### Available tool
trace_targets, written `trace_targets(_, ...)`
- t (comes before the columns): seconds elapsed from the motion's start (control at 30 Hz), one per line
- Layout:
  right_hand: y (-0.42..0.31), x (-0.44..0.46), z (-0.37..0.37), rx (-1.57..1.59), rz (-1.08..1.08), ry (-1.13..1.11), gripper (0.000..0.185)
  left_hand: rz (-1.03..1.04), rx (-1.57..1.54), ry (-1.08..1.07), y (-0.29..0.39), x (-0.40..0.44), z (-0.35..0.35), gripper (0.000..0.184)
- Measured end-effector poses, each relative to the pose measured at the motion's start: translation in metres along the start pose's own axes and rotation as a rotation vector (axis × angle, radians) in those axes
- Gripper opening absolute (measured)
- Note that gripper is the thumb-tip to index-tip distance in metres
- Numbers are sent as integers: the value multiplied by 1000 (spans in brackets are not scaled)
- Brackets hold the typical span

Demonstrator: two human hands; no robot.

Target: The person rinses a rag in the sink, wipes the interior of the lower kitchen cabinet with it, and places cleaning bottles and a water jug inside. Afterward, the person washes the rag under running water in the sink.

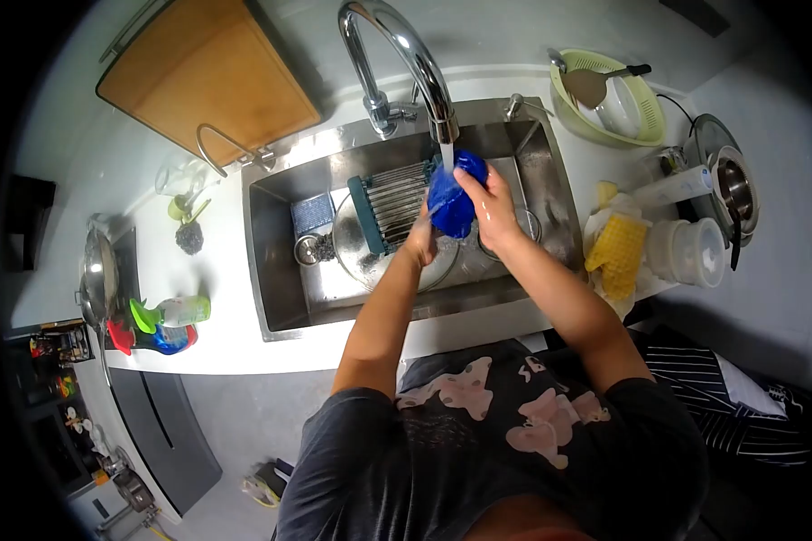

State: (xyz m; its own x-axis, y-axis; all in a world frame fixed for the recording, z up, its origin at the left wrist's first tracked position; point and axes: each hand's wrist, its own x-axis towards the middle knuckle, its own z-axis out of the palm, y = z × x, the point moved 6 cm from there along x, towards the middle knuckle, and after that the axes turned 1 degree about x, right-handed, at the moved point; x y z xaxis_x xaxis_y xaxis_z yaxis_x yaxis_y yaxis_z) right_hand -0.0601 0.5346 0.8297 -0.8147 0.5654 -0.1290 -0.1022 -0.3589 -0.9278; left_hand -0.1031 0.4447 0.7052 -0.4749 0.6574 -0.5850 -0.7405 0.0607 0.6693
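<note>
A shiny blue rounded piece [452, 203] is held between both my hands over the sink, under the running faucet [429, 72]; I cannot tell its exact kind. My right hand [491, 204] grips its right side, thumb on top. From below left, my left hand [420, 240] supports it, with the fingers largely hidden behind it. Water runs down onto the piece. Beneath my hands, a drying rack [395, 200] with green ends and metal rods spans the sink, and a round glass lid [347, 236] lies under it.
Around me is the stainless steel sink [280, 329]. A cutting board [209, 77] leans at the back left. On the left counter stands a spray bottle [185, 312]. To the right are a green basket [645, 131], a yellow cloth [621, 248] and plastic containers [697, 252].
</note>
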Motion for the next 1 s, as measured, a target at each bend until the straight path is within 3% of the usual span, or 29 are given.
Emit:
trace_targets(0.03, -5, -5, -1, 15, -90, 54, 19, -234, -112, 47, -15, -2, 1, 81)
trace_targets(0.07, 3, -8, -6, -210, -163, 19, 20, -183, -340, -227, -8, -1, 21, 85)
trace_targets(0.1, -11, -19, 1, -577, -536, -14, 24, -52, -404, -157, 2, 5, 23, 72)
trace_targets(0.17, -15, -45, 24, -919, -765, -132, 27, -144, -789, -393, 3, 24, 30, 61)
trace_targets(0.2, -10, -44, 26, -921, -761, -131, 27, -31, -689, -584, 16, 20, 42, 54)
trace_targets(0.27, 7, -28, 25, -906, -660, -100, 34, -40, -767, -414, 11, 18, 45, 47)
trace_targets(0.3, 12, -19, 26, -896, -609, -86, 37, -80, -886, -627, 0, 23, 48, 44)
trace_targets(0.33, 14, 0, 16, -998, -319, 112, 32, -12, -904, -778, -9, 51, 46, 40)
trace_targets(0.37, 55, 32, -17, -809, -265, 278, 36, 60, -591, -287, 2, 23, 45, 41)
trace_targets(0.43, 72, 67, -42, -891, -10, 202, 48, 79, -399, -31, -11, 32, 36, 44)
trace_targets(0.5, 90, 53, -39, -844, 208, 162, 54, 180, -336, -5, -14, 48, 22, 42)
trace_targets(0.57, 92, 19, -18, -870, 19, 79, 56, -19, -856, -448, -21, 53, 20, 48)
trace_targets(0.63, 86, -8, -1, -921, -281, 78, 52, 106, -576, -234, -12, 46, 11, 48)
trace_targets(0.67, 86, -10, 6, -921, -280, 78, 52, 143, -428, -121, -7, 42, 6, 48)
trace_targets(0.73, 39, -27, 33, -1088, -779, 256, 30, 140, -447, -47, 1, 29, 15, 49)
trace_targets(0.77, 76, -2, 14, -862, -161, 68, 46, 112, -597, -179, -8, 42, 16, 48)
trace_targets(0.83, 82, 28, -7, -890, -259, 278, 48, 30, -556, -246, 0, 24, 27, 46)
trace_targets(0.9, 88, 56, -24, -886, 76, 156, 55, 4, -355, 28, 2, 13, 31, 45)
trace_targets(0.93, 99, 63, -28, -757, 133, 93, 53, 37, -270, 113, -1, 17, 25, 45)
trace_targets(1.0, 95, 40, -20, -768, 156, 140, 51, 3, -405, -5, -1, 22, 19, 43)
